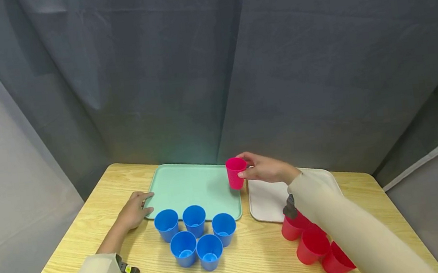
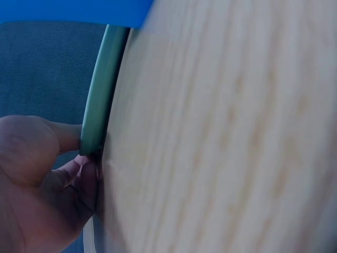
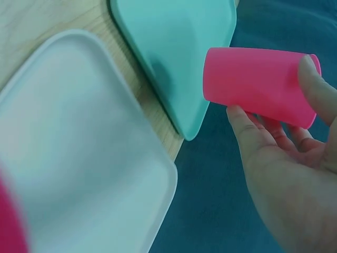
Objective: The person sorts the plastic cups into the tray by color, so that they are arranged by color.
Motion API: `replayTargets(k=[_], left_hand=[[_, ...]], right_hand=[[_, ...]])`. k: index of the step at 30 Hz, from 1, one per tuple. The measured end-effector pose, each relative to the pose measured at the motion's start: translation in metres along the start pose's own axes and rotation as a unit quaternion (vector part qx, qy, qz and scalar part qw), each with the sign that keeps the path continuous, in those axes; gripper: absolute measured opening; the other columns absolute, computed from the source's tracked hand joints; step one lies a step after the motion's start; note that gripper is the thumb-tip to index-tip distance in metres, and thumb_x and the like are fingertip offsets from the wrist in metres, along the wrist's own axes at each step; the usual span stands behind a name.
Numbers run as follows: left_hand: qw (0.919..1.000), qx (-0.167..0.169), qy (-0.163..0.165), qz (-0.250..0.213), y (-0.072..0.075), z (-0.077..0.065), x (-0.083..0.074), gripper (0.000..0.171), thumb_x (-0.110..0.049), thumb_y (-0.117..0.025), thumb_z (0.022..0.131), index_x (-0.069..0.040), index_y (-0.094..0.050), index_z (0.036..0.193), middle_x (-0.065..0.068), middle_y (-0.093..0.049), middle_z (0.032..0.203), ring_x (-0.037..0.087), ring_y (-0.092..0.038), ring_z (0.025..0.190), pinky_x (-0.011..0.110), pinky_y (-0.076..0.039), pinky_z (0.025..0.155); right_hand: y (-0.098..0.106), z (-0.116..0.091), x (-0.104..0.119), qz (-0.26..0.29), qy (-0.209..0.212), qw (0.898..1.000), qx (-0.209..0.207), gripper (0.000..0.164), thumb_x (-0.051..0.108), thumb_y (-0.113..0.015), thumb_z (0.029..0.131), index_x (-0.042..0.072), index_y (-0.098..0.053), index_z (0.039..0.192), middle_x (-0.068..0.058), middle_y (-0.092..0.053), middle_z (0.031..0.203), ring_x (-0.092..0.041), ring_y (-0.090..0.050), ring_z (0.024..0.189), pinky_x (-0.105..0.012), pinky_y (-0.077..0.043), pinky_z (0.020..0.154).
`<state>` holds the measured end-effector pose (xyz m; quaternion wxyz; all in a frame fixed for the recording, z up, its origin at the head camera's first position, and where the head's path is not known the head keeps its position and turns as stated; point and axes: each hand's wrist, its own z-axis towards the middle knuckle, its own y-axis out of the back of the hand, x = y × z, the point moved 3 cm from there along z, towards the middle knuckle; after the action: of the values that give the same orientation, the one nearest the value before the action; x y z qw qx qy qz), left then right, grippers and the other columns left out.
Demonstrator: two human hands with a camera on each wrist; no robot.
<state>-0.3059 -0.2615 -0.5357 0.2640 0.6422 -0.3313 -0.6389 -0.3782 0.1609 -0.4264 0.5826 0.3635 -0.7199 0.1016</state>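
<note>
In the head view my right hand (image 1: 265, 168) grips a red cup (image 1: 235, 180) above the right end of the mint-green tray (image 1: 192, 184). The right wrist view shows the thumb on one side of that red cup (image 3: 253, 81) and fingers on the other; its base is clear of the tray. My left hand (image 1: 133, 210) is at the tray's left edge. In the left wrist view, thumb and fingers of the left hand (image 2: 37, 174) pinch the corner of the green tray's rim (image 2: 100, 100).
Several blue cups (image 1: 184, 249) stand upright in a cluster before the green tray. A white tray (image 1: 267, 198) lies to its right. Three red cups (image 1: 312, 246) stand in front of the white tray, partly hidden by the right sleeve. Dark curtain (image 1: 165, 80) hangs behind the table.
</note>
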Motion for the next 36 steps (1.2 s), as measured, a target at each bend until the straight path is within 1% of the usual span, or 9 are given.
replayTargets(k=[2,6,9,13,17,22,30,36], left_hand=[[1.0,0.0,0.001,0.001,0.0,0.0,-0.001,0.05,-0.007,-0.062,0.102,-0.001,-0.049,0.151,0.023,-0.045,0.141,0.04,-0.053,0.122,0.058,-0.048,0.102],[1.0,-0.001,0.0,0.001,-0.001,-0.001,-0.002,0.05,-0.007,-0.062,0.102,-0.001,-0.049,0.151,0.023,-0.045,0.141,0.041,-0.054,0.123,0.059,-0.048,0.103],[1.0,-0.001,-0.002,0.002,-0.001,-0.002,-0.004,0.05,-0.007,-0.062,0.102,-0.001,-0.049,0.15,0.023,-0.046,0.14,0.041,-0.054,0.122,0.059,-0.048,0.103],[1.0,0.001,-0.002,0.001,-0.002,-0.002,-0.005,0.05,-0.007,-0.062,0.102,-0.001,-0.05,0.15,0.022,-0.046,0.14,0.04,-0.054,0.122,0.058,-0.048,0.103],[1.0,0.001,-0.002,-0.002,-0.002,-0.002,-0.006,0.05,-0.007,-0.062,0.102,-0.001,-0.049,0.15,0.023,-0.045,0.14,0.041,-0.054,0.123,0.059,-0.048,0.103],[1.0,-0.001,-0.001,0.005,-0.001,-0.002,-0.003,0.05,-0.008,-0.062,0.102,-0.001,-0.049,0.15,0.023,-0.046,0.14,0.04,-0.054,0.122,0.059,-0.049,0.101],[1.0,0.003,-0.002,0.005,-0.001,-0.006,-0.002,0.05,-0.008,-0.063,0.102,-0.001,-0.05,0.15,0.023,-0.046,0.138,0.039,-0.055,0.118,0.058,-0.049,0.099],[1.0,0.0,0.001,0.001,-0.001,-0.007,-0.004,0.05,-0.007,-0.062,0.102,0.0,-0.05,0.15,0.022,-0.047,0.136,0.037,-0.054,0.117,0.057,-0.049,0.099]], right_hand=[[-0.004,0.007,0.003,0.012,0.003,1.0,0.007,0.064,0.01,-0.071,0.096,0.014,-0.037,0.15,-0.013,-0.05,0.144,-0.033,-0.05,0.135,-0.046,-0.05,0.108],[-0.012,0.02,0.007,0.027,0.005,1.0,0.012,0.064,0.009,-0.071,0.096,0.014,-0.037,0.149,-0.013,-0.051,0.143,-0.032,-0.051,0.133,-0.048,-0.048,0.11],[-0.019,0.028,0.009,0.051,0.008,0.999,0.017,0.063,0.006,-0.069,0.097,0.012,-0.036,0.15,-0.015,-0.05,0.144,-0.033,-0.051,0.133,-0.053,-0.041,0.115],[-0.03,0.039,0.009,0.079,0.011,0.997,0.016,0.062,0.003,-0.068,0.097,0.011,-0.036,0.15,-0.016,-0.05,0.144,-0.032,-0.05,0.133,-0.056,-0.035,0.118],[-0.04,0.051,0.009,0.087,0.016,0.996,0.013,0.062,0.003,-0.068,0.097,0.01,-0.036,0.15,-0.016,-0.05,0.144,-0.032,-0.051,0.133,-0.055,-0.036,0.118],[-0.053,0.07,0.007,0.099,0.024,0.995,0.013,0.061,0.002,-0.068,0.097,0.01,-0.038,0.149,-0.016,-0.052,0.144,-0.032,-0.052,0.132,-0.055,-0.038,0.118],[-0.075,0.098,0.008,0.111,0.043,0.993,0.026,0.06,0.002,-0.07,0.096,0.009,-0.042,0.149,-0.014,-0.055,0.143,-0.03,-0.055,0.13,-0.055,-0.041,0.115],[-0.086,0.111,0.012,0.122,0.044,0.991,0.034,0.061,0.002,-0.069,0.096,0.011,-0.044,0.151,-0.013,-0.056,0.144,-0.029,-0.055,0.131,-0.053,-0.042,0.115]])
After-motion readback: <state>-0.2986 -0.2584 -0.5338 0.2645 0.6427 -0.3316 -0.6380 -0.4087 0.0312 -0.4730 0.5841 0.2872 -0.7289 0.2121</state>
